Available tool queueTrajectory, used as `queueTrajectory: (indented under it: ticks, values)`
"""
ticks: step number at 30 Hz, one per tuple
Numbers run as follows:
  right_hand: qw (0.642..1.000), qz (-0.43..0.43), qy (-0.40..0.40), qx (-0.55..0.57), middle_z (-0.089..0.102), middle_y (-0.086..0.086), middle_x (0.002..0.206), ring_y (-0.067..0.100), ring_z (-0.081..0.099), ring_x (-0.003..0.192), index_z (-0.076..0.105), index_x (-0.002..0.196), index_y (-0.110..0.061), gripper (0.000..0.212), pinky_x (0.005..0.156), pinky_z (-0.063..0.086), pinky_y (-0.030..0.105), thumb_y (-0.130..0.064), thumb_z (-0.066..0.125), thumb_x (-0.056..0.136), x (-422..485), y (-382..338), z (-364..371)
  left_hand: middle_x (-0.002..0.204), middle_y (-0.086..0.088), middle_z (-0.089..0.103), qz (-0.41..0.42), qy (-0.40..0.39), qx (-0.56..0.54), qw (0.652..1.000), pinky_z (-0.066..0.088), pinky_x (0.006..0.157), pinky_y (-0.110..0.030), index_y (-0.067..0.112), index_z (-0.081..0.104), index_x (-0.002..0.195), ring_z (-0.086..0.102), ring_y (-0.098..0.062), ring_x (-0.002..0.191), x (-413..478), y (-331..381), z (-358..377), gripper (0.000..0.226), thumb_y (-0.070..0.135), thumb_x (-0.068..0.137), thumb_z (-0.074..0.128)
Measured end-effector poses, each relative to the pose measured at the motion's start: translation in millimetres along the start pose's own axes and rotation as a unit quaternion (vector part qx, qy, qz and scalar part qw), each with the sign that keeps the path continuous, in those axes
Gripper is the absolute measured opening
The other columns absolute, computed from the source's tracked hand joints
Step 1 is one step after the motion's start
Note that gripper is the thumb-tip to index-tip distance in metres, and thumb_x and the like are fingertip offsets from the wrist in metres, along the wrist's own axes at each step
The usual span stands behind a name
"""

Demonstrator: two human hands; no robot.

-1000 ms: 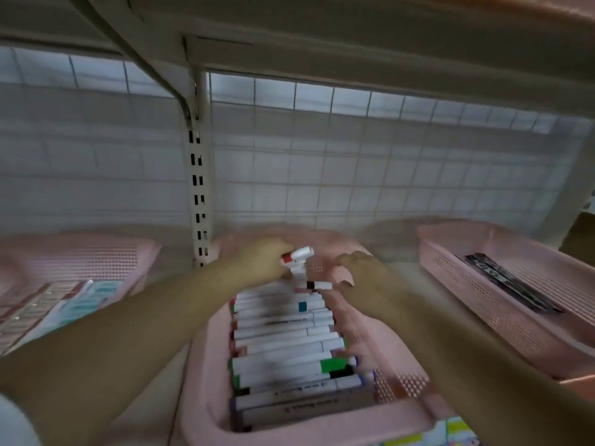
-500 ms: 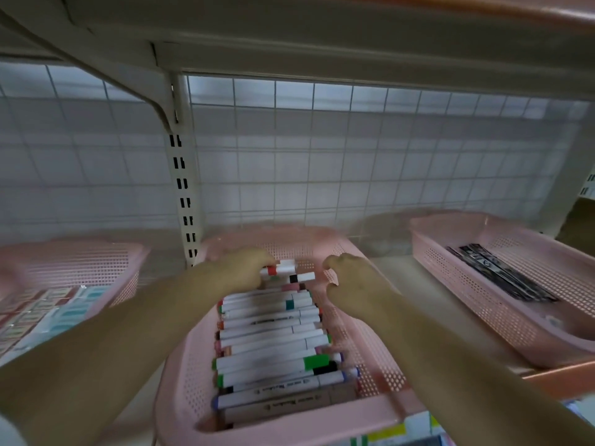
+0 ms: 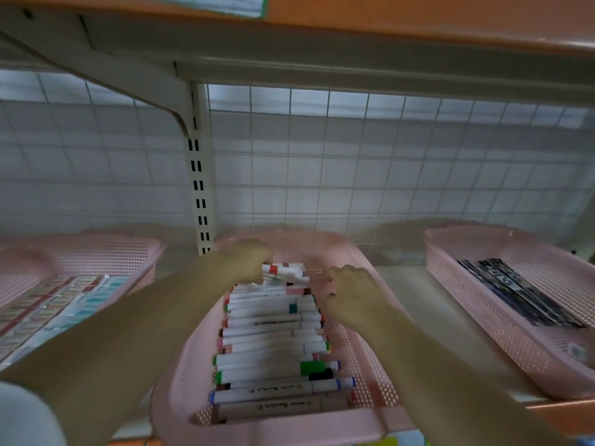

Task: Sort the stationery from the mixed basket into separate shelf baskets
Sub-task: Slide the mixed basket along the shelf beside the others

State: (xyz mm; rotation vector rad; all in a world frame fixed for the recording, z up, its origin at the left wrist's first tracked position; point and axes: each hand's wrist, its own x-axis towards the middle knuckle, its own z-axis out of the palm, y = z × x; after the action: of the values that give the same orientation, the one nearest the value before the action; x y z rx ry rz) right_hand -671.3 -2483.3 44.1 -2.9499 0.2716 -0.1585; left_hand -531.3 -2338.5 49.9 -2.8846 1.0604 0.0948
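A pink perforated basket [image 3: 363, 358] in the middle of the shelf holds a stacked row of white markers [image 3: 270, 346] with coloured caps. My left hand [image 3: 249, 262] reaches to the far end of the row, its fingers curled round the left end of a red-banded marker [image 3: 283, 269] lying on top there. My right hand [image 3: 351, 292] sits at the right end of the far markers, by the basket's right wall, fingers curled; what they touch is hidden.
A pink basket [image 3: 138, 252] with flat packets stands at the left. Another pink basket [image 3: 476, 320] at the right holds dark flat items. A wire grid [image 3: 354, 165] backs the shelf, a slotted upright post [image 3: 199, 175] rises behind, and an upper shelf hangs overhead.
The red-banded marker, raised and tilted a second ago, now lies level on the far end of the row. Both hands stay at that end. The view has drifted a little.
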Motion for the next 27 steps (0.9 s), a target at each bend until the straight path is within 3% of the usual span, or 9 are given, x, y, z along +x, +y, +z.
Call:
queueTrajectory:
  ticks: [4, 10, 14, 18, 23, 27]
  values:
    - [1.0, 0.013, 0.009, 0.009, 0.056, 0.008, 0.111, 0.023, 0.051, 0.102, 0.054, 0.116, -0.009, 0.029, 0.086, 0.04, 0.029, -0.013, 0.045, 0.089, 3.5, -0.5, 1.0, 0.133, -0.005, 0.049, -0.011, 0.046, -0.045, 0.998, 0.035, 0.094, -0.025, 0.011, 0.047, 0.133, 0.045, -0.019, 0.12, -2.3, 2.3, 4.4, 0.046, 0.025, 0.091, 0.057]
    - [1.0, 0.019, 0.006, 0.016, 0.046, 0.004, 0.091, 0.02, 0.042, 0.085, 0.043, 0.089, -0.012, 0.004, 0.08, 0.038, 0.029, -0.01, 0.046, 0.087, 4.4, -2.5, 0.8, 0.123, -0.004, 0.057, 0.0, 0.029, -0.089, 0.996, 0.037, 0.085, -0.022, 0.011, 0.056, 0.125, 0.052, -0.018, 0.11, -7.8, 8.1, 7.1, 0.042, 0.027, 0.086, 0.064]
    - [0.999, 0.028, 0.008, 0.027, 0.042, 0.0, 0.081, 0.021, 0.043, 0.084, 0.037, 0.071, -0.014, 0.018, 0.08, 0.039, 0.029, -0.009, 0.046, 0.085, 6.0, -2.1, 3.1, 0.122, -0.001, 0.061, -0.004, 0.02, -0.084, 0.996, 0.038, 0.089, -0.019, 0.013, 0.062, 0.12, 0.054, -0.013, 0.11, -9.6, 8.0, 2.7, 0.035, 0.021, 0.086, 0.065]
    - [0.999, 0.024, 0.001, 0.029, 0.042, 0.001, 0.083, 0.02, 0.044, 0.083, 0.043, 0.086, -0.013, 0.005, 0.081, 0.039, 0.029, -0.01, 0.047, 0.086, 6.7, -2.3, 2.8, 0.126, 0.0, 0.059, -0.002, 0.043, -0.063, 0.997, 0.036, 0.09, -0.017, 0.015, 0.062, 0.121, 0.054, -0.012, 0.114, -10.7, 10.1, 4.1, 0.033, 0.011, 0.088, 0.061]
    - [0.999, 0.033, -0.003, 0.041, 0.048, 0.002, 0.09, 0.02, 0.046, 0.086, 0.047, 0.09, -0.014, 0.005, 0.08, 0.039, 0.028, -0.011, 0.048, 0.086, 7.4, -2.2, 4.4, 0.131, -0.002, 0.055, -0.004, 0.047, -0.046, 0.998, 0.037, 0.097, -0.021, 0.014, 0.056, 0.128, 0.05, -0.014, 0.119, -13.5, 8.0, 10.8, 0.036, 0.014, 0.092, 0.056]
    - [0.997, 0.038, -0.003, 0.062, 0.053, 0.001, 0.094, 0.018, 0.051, 0.088, 0.055, 0.101, -0.012, 0.016, 0.082, 0.042, 0.028, -0.012, 0.049, 0.086, 7.7, -1.0, 7.3, 0.121, -0.001, 0.059, -0.004, 0.047, -0.062, 0.997, 0.039, 0.089, -0.021, 0.016, 0.059, 0.124, 0.053, -0.014, 0.108, -14.7, 7.2, 10.0, 0.035, 0.016, 0.09, 0.059]
